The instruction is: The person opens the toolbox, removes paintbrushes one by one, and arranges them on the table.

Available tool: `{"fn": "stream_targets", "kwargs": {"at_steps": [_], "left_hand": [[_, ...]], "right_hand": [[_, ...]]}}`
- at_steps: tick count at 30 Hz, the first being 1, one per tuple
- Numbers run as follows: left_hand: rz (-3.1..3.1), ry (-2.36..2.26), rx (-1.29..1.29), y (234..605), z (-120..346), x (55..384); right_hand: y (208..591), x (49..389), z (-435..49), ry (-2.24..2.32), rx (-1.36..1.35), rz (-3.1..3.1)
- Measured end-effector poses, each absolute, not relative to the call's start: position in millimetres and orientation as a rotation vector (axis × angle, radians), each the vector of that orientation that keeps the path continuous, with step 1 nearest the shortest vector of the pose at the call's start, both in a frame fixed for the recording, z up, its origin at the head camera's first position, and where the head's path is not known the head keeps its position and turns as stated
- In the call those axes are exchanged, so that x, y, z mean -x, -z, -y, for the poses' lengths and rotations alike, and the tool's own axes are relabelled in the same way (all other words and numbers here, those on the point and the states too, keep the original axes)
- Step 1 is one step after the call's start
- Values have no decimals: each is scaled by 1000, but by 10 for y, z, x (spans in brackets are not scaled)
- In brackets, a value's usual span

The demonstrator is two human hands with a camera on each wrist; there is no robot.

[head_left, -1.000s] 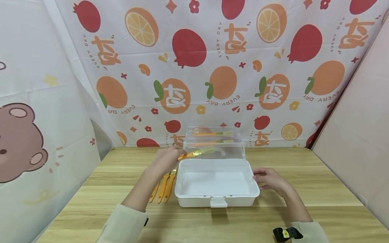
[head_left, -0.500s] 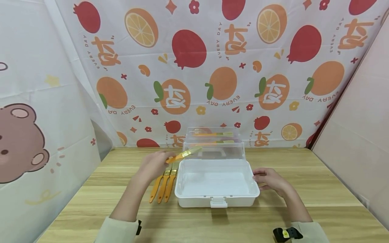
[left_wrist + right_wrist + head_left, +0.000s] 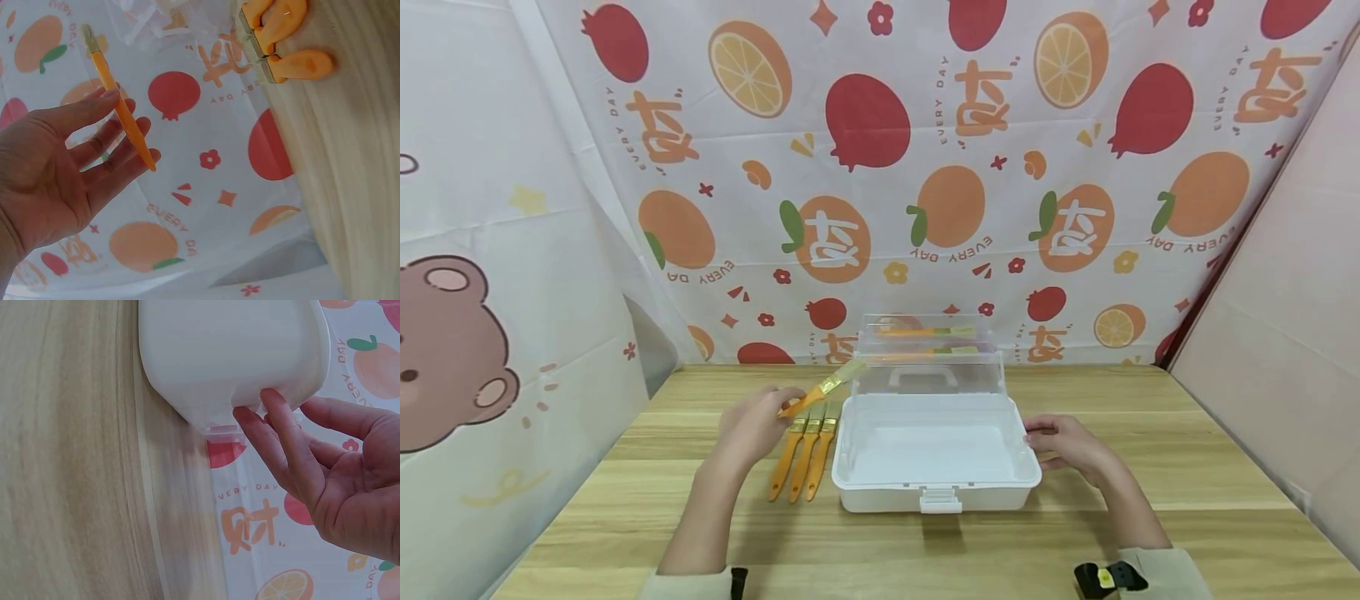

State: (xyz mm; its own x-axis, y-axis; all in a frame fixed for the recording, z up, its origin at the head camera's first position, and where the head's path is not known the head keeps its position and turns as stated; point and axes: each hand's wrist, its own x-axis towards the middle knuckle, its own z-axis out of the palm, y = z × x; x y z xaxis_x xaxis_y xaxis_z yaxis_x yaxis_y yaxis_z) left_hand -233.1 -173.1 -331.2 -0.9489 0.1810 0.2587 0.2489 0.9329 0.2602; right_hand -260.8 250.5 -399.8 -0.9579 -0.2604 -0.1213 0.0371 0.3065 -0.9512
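Left hand [image 3: 752, 427]: pinching one orange-handled flat paintbrush with pale bristles [image 3: 829, 385], beside the rear left of a white rectangular plastic box [image 3: 887, 499]; thumb contact clear only in left wrist view. Brush farther from box than half a second ago. Clear plastic lid [image 3: 878, 380]: raised, box's rear. Right hand [image 3: 1070, 446]: fingertips touching box's right end. Three matching paintbrushes [image 3: 804, 467]: left of box. White fruit-print cloth [image 3: 880, 212], behind box: "EVERY DAY".

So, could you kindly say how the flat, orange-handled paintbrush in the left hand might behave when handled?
The flat, orange-handled paintbrush is probably light, as the left hand just pinches it. Its handle shows no sag, suggesting stiffness; its flat golden metal ferrule should discourage rolling.
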Motion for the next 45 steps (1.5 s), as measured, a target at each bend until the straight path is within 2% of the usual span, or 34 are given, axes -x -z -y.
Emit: {"fn": "stream_targets", "kwargs": {"at_steps": [21,30,45], "left_hand": [[2844,670,63,3587,2015,2349],[2862,812,45,3658,2122,2397],[2835,1200,-84,3745,2266,2478]], "right_hand": [[4010,2622,-2515,1703,212,-2312],[4012,2631,-2524,1709,210,-2314],[3995,2618,-2512,1705,215,-2314]]}}
